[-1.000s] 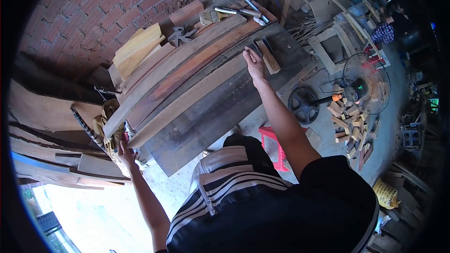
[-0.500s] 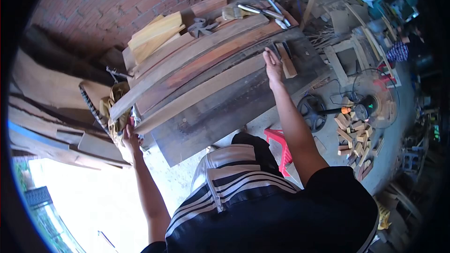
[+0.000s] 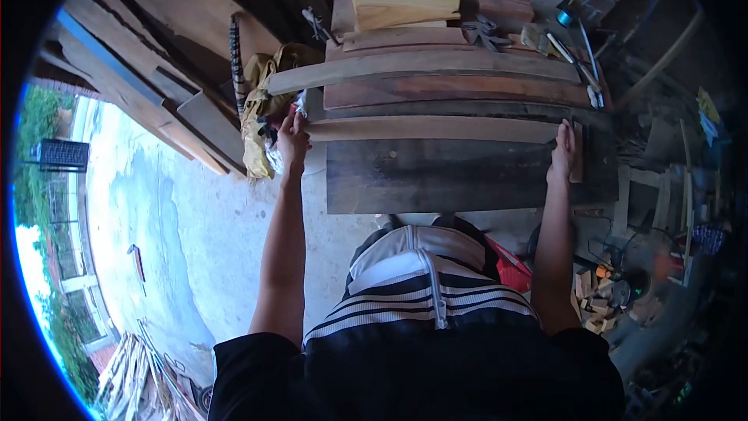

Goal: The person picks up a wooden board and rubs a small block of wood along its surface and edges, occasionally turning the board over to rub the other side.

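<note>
A long, thin wooden board (image 3: 436, 129) lies lengthwise across the dark workbench top (image 3: 467, 179). My left hand (image 3: 294, 143) is closed around its left end, which juts past the bench edge. A crumpled yellowish bag (image 3: 259, 117) is just beyond that hand. At the other end, my right hand (image 3: 562, 157) has its fingers closed on the board's right tip. Right beside those fingers stands a short wooden block (image 3: 577, 152) with a dark side. Behind the held board lie a reddish plank (image 3: 452, 91) and a paler, slightly curved plank (image 3: 436, 65).
Yellow wood pieces (image 3: 405, 6), a dark metal clamp-like tool (image 3: 485, 33) and a brush (image 3: 538, 39) sit along the bench's back. Large slabs (image 3: 148, 54) lean at the left. A red stool (image 3: 512, 265) and wood offcuts (image 3: 596, 304) are on the floor at the right.
My view has swung toward the left, so the bench now appears level and more of the doorway side shows. Both hands stay at the two ends of the board.
</note>
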Demonstrator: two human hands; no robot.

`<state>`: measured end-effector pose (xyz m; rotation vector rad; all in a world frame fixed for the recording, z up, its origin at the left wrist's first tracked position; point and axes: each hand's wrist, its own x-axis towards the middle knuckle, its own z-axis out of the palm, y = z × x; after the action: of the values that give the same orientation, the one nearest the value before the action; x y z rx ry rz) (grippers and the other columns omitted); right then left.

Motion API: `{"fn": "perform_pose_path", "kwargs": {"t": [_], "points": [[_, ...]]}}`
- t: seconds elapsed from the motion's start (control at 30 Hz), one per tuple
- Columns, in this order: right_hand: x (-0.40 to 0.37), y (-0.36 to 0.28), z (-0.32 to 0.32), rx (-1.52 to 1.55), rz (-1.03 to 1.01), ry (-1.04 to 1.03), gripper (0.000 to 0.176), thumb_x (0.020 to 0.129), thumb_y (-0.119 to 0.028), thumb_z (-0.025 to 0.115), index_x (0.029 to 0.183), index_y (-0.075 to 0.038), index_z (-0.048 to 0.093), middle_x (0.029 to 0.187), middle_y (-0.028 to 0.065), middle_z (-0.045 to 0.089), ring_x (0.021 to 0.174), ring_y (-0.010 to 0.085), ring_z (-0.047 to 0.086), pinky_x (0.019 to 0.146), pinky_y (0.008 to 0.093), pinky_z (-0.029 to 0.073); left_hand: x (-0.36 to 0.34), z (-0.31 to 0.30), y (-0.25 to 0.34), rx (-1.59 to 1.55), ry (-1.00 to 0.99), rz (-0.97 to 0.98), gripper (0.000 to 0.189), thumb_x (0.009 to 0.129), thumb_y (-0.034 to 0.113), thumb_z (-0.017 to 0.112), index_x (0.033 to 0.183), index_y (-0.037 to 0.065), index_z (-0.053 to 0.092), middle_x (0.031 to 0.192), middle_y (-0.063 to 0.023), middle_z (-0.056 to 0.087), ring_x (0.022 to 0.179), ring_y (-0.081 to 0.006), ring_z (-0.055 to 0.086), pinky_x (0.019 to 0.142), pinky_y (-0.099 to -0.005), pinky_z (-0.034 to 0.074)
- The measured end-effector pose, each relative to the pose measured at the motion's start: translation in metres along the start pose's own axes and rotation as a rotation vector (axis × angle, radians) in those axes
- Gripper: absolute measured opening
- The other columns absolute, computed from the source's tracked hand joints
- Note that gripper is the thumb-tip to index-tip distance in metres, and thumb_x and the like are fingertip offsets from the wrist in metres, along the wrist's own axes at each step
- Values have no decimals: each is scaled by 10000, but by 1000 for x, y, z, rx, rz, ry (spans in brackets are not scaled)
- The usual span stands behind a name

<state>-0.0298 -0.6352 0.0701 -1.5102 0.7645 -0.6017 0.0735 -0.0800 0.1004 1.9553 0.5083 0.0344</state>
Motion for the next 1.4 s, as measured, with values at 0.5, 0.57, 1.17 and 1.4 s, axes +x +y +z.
{"fn": "perform_pose_path", "kwargs": {"t": [0.5,0.57,1.17,1.4], "points": [[4,9,-10,66,13,26,490,941,-409,581,1338,-126,525,1366,19,513,1303,164,426,1077,313,263,7,1,-16,14,2,112,329,977,384,479,1059,101,627,681,-28,547,568,-110,527,453,-269,448],[-1,-5,-10,50,25,77,440,946,-365,586,1305,-112,553,1332,34,540,1278,166,450,1066,300,297,5,-1,-12,34,-6,110,324,976,390,486,1024,98,617,661,-24,530,552,-107,514,446,-263,431],[-37,-14,0,128,171,30,464,952,-433,544,1355,-212,480,1440,37,423,1328,275,392,1074,477,276,-25,-6,2,233,-121,105,785,673,558,803,1073,-28,467,836,-132,585,658,-202,584,641,-322,487],[-52,-10,-14,211,157,-26,510,957,-455,524,1375,-175,438,1462,76,364,1238,309,493,1063,456,335,-53,0,6,26,-153,-82,575,776,428,751,1089,49,454,854,-61,555,687,-158,593,585,-287,450]]}}
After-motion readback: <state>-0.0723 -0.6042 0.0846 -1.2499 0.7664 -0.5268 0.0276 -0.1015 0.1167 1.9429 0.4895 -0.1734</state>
